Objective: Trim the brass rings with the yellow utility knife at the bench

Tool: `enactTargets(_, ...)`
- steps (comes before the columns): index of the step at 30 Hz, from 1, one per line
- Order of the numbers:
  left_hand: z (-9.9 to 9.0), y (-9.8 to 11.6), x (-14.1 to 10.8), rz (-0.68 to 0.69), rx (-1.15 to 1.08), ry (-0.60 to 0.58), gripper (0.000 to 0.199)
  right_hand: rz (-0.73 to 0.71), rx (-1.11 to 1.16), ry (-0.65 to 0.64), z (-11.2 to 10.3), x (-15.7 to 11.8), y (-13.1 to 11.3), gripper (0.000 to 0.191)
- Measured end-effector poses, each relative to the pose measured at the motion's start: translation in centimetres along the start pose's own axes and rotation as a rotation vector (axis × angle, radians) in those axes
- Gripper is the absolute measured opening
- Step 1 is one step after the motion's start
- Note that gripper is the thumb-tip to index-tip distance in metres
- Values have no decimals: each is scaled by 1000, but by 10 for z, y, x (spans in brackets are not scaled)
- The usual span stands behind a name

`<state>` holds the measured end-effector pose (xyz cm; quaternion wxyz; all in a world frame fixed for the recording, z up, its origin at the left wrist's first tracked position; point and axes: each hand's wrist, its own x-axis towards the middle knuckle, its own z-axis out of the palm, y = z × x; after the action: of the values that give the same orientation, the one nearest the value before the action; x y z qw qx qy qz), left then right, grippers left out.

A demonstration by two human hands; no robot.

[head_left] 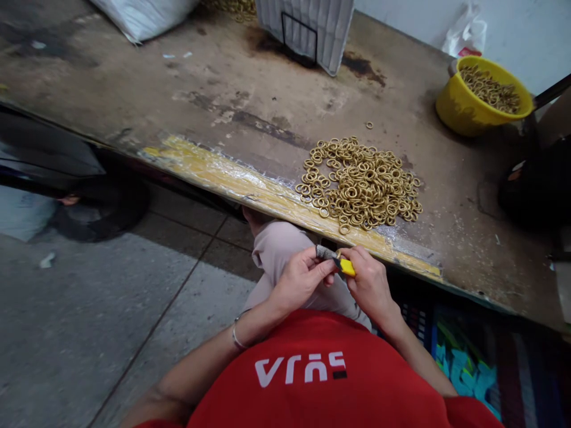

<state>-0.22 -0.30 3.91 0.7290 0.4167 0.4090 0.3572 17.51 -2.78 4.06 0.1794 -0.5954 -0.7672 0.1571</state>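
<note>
My right hand (369,279) is closed around a small yellow-and-black tool (347,267), whose exact kind is unclear. My left hand (300,280) meets it above my lap, thumb and fingers pinched together close to the tool's dark end. A grey wrap (325,253) shows at the left fingertips, apparently covering a finger. A tiny brass-coloured bit lies between the two hands, too small to name. Just beyond them, on the workbench (250,113), spreads a pile of brass rings (370,184). One loose ring (369,125) lies behind the pile.
A yellow tub (468,116) filled with brass rings stands at the back right. Farther back are a grey ribbed container (307,30) and a white sack (147,18). Yellow tape (232,178) covers the bench's front edge. Below right sits a blue crate with turquoise pieces (466,368).
</note>
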Motion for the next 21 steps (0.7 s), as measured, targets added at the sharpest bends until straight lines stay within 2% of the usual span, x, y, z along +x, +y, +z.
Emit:
enactTargets(7,-4,-2,-2,64,184,-4,25,35,-225,-19,5,4,1,21)
enactTargets(10,-8,10,-14,105,320,-36,22,205,-340,-61,1,8,15,21)
enactTargets(12,-11,16,-20,176,410,-102,18,329,-385,-48,-4,11,26,22)
enactTargets(13,-12,16,-21,207,448,-123,16,330,-368,-24,-6,13,30,23)
enactTargets(17,-13,-1,-8,187,619,-77,12,159,-250,83,-2,27,32,19)
enactTargets(21,-11,-20,7,171,713,-133,10,239,-308,86,13,46,28,16)
